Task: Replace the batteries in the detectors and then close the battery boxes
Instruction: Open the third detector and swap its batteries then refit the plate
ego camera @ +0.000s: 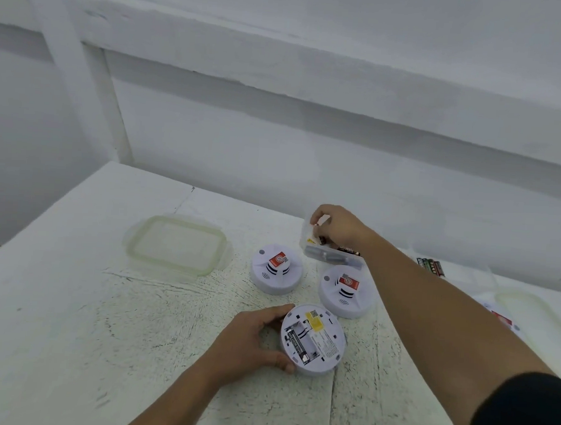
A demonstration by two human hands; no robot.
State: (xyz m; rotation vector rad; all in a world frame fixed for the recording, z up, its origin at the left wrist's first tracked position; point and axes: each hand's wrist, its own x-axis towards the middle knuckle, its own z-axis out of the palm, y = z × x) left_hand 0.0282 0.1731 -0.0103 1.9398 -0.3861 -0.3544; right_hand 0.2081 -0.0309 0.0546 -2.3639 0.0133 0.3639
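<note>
A round white detector (314, 341) lies back-up near the table's front, its battery bay uncovered with one battery inside. My left hand (251, 340) grips its left rim with thumb and fingers. Two more white detectors stand face-up behind it, one (275, 272) to the left and one (345, 292) to the right, each with a red label. My right hand (334, 225) reaches into a clear plastic battery box (331, 253) at the back and pinches a small light object there; what it is I cannot tell.
A clear lid with a greenish seal (177, 245) lies at the back left of the white table (69, 314). Loose dark batteries (430, 266) and another clear container (529, 309) sit at the right edge. A white wall runs behind.
</note>
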